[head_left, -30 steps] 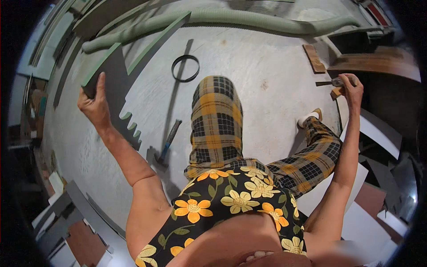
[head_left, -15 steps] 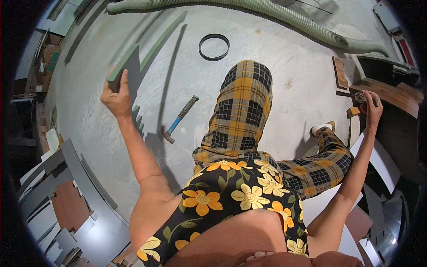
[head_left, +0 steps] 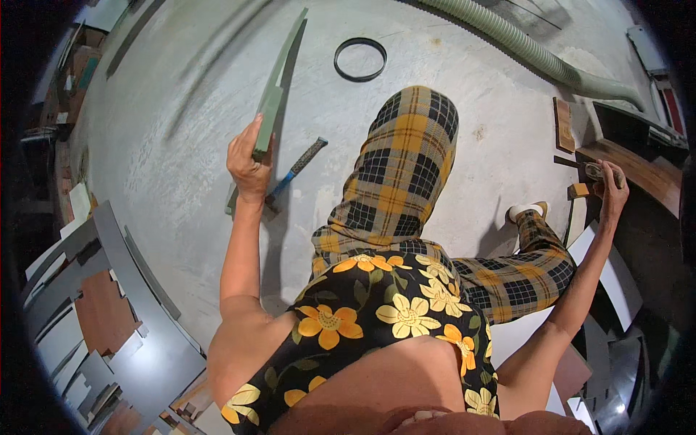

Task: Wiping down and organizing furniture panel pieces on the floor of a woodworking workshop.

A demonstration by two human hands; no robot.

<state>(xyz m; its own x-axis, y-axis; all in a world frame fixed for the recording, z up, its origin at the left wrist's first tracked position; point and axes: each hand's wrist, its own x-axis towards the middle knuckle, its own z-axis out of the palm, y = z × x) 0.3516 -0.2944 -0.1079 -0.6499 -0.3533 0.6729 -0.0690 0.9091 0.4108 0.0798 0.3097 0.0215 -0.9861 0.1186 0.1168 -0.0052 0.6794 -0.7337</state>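
Observation:
My left hand [head_left: 250, 161] grips the near end of a long, narrow green-edged board [head_left: 270, 116], which stands on edge and points away from me. A claw hammer with a blue and dark patterned handle [head_left: 304, 161] lies on the floor just right of that hand; its head is partly hidden. Far to the right, my right hand [head_left: 614, 187] is closed around a small brownish object [head_left: 594, 172], its exact kind unclear. Below that object is a small wooden block [head_left: 578, 191].
A black ring [head_left: 360, 59] lies on the concrete floor ahead. A pale green ribbed hose [head_left: 536, 54] curves across the far right. Wooden boards [head_left: 564, 125] lie near my right hand. Stacked grey panels [head_left: 138, 268] and brown offcuts [head_left: 105, 312] fill the lower left.
My left hand has moved right with the board, turning it more edge-on and partly over the hammer. My right hand has shifted slightly down, still holding the small object.

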